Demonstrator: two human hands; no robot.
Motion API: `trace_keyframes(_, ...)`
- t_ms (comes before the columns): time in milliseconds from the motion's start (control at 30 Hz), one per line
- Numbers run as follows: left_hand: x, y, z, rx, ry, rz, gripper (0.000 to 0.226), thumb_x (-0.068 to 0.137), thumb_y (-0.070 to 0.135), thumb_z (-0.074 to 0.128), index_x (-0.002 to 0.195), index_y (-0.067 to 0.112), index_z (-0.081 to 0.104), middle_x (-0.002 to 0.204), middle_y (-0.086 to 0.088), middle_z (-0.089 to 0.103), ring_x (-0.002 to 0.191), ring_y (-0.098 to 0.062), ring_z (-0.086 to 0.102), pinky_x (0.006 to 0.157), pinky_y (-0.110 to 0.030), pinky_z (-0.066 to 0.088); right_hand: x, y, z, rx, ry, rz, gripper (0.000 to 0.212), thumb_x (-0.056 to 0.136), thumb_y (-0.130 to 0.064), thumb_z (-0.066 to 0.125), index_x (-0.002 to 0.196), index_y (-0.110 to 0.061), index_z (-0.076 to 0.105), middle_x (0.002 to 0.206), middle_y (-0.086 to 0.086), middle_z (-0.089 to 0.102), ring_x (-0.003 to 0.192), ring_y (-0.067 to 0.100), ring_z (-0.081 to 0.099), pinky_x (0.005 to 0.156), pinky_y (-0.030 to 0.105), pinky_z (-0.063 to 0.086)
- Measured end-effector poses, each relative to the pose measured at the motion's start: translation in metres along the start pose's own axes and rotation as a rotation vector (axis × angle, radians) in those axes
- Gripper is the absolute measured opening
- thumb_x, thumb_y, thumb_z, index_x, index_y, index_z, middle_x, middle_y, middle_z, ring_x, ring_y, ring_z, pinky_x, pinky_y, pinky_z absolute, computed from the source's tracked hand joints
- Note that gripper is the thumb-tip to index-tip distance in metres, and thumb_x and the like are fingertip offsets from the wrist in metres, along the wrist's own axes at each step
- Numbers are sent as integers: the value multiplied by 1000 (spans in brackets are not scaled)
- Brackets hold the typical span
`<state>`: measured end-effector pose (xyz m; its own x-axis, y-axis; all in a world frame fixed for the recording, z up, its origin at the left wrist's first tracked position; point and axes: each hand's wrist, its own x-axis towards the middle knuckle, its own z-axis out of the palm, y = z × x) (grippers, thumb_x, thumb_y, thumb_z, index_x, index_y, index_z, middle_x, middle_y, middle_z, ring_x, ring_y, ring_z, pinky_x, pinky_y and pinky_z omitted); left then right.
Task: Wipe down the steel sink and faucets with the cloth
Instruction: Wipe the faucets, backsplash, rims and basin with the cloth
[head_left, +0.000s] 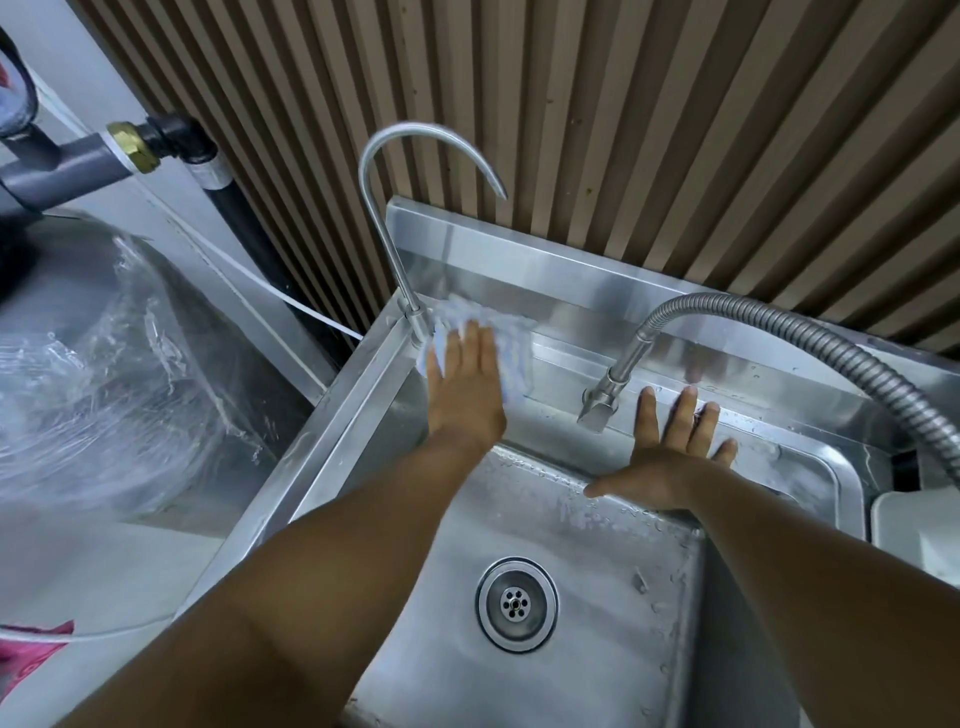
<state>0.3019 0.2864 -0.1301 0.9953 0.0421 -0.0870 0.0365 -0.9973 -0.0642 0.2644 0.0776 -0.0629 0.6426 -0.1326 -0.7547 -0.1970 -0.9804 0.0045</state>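
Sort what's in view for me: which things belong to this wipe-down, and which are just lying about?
Part of the job: cloth under the left hand; steel sink; gooseneck faucet; flexible-hose faucet; right hand flat on the rim.

Lying about: plastic-wrapped tank; brass pipe fitting; pink cloth.

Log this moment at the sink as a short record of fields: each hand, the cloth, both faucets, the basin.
left hand: flat, pressing the cloth against the back ledge
right hand: fingers spread, empty, braced on the sink rim
cloth: pale blue-white, beside the gooseneck faucet base
gooseneck faucet: back left corner, thin curved spout
flexible hose faucet: nozzle aimed down into the basin
sink: steel, water droplets, drain uncovered
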Motion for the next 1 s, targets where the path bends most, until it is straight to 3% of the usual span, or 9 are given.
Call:
trace_keyframes(67, -1, 11, -9, -74, -5, -67, 102, 79, 19, 65, 156, 12, -1, 164, -9, 0, 150, -37, -2, 117, -63, 1, 0, 0, 0, 2, -2, 1, 142, 67, -80, 68, 147, -32, -38, 141, 11, -58, 133, 37, -49, 115, 63, -14)
trace_keyframes(267, -5, 52, -11, -56, 57, 502, 94, 84, 12, 61, 158, 19, 3, 165, -4, 5, 150, -33, 1, 118, -61, 5, -1, 0, 0, -4, 9, 9, 141, 67, -79, 69, 148, -32, -37, 143, 11, -57, 135, 38, -47, 116, 63, -12)
trace_keyframes(333, 3, 31, -6, -9, 66, 451, 103, 78, 10, 65, 158, 23, 1, 165, -4, 5, 151, -31, 2, 118, -59, 5, -1, 1, 0, -6, 5, -2, 140, 68, -78, 69, 147, -32, -37, 143, 11, -56, 135, 38, -47, 116, 62, -12)
trace_keyframes(467, 6, -6, -1, -68, 33, 4, 110, 77, 14, 72, 157, 19, -3, 163, -16, -1, 150, -39, -4, 121, -50, 4, 2, 3, 0, -3, 16, -20, 140, 68, -80, 68, 147, -32, -38, 143, 11, -57, 134, 38, -48, 115, 63, -13)
trace_keyframes(533, 6, 3, -5, -80, 32, -84, 104, 78, 14, 69, 156, 14, 0, 162, -20, 2, 149, -43, -4, 121, -52, 4, 3, 3, 1, -1, 19, -20, 141, 67, -81, 67, 147, -32, -38, 143, 12, -57, 134, 38, -48, 115, 63, -13)
trace_keyframes(633, 3, 35, -10, -69, 21, -4, 92, 79, 11, 64, 154, 10, 11, 161, -23, 3, 148, -47, -1, 118, -62, 4, 3, 3, 1, -4, 15, -13, 141, 68, -79, 68, 146, -33, -39, 142, 12, -58, 134, 38, -48, 115, 63, -13)
trace_keyframes(800, -13, 34, 7, 22, 164, 438, 74, 73, 11, 68, 142, 14, 42, 159, -15, 26, 145, -41, 22, 114, -61, 20, 1, 1, 0, -11, 16, 6, 140, 68, -79, 68, 146, -32, -39, 143, 12, -57, 135, 39, -47, 116, 63, -11)
trace_keyframes(933, -12, -8, 7, 105, 37, 317, 77, 87, 9, 52, 155, 14, 17, 166, -8, -9, 152, -32, -7, 119, -59, 0, 1, 2, 1, 1, 7, -13, 140, 68, -77, 70, 145, -33, -39, 142, 12, -58, 135, 39, -48, 116, 63, -13)
trace_keyframes(1000, -10, -23, 3, 78, 0, 175, 75, 91, 8, 45, 157, 13, 10, 165, -9, -13, 151, -33, -13, 119, -56, -3, 0, 2, 2, 9, 23, -22, 139, 69, -78, 69, 146, -33, -39, 141, 12, -59, 133, 38, -49, 115, 63, -14)
